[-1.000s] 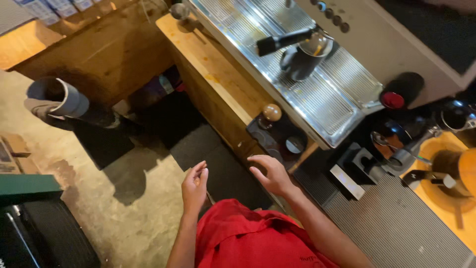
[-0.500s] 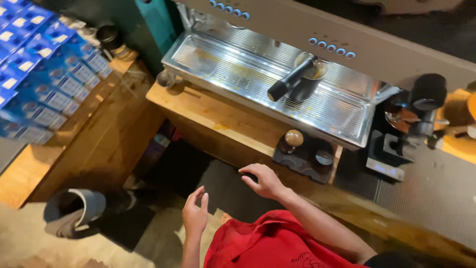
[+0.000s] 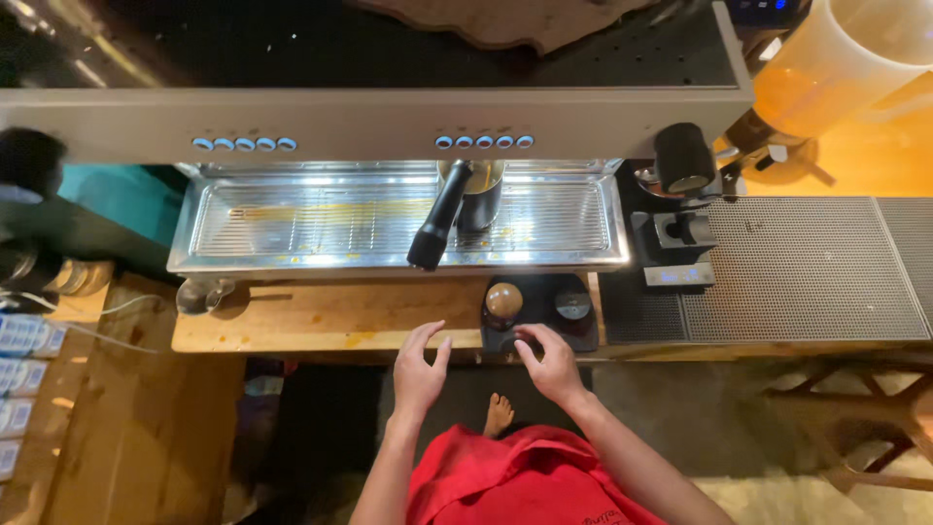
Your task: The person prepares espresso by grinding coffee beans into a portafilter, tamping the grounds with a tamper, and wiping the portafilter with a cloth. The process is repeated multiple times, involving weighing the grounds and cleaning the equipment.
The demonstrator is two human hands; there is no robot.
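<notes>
My left hand point(image 3: 419, 369) is open, fingers spread, its tips at the front edge of the wooden counter point(image 3: 321, 319). My right hand point(image 3: 550, 362) is open too, fingers resting on the near edge of a black tamping mat point(image 3: 540, 313). On that mat stand a wooden-topped tamper point(image 3: 503, 301) and a dark round tool point(image 3: 572, 305). Behind, the espresso machine point(image 3: 369, 117) has a black portafilter handle point(image 3: 438, 220) over the steel drip tray point(image 3: 321, 228).
A black grinder point(image 3: 682, 170) with a small scale stands right of the machine, next to a dark perforated mat point(image 3: 807, 267). A translucent orange-tinted container point(image 3: 836, 58) sits at the far right. Blue packets point(image 3: 21, 369) lie at the left. My bare foot point(image 3: 498, 413) shows below.
The view has swung round to face the machine squarely. Both hands have risen from beside my body to the counter's front edge, the right one reaching the tamping mat.
</notes>
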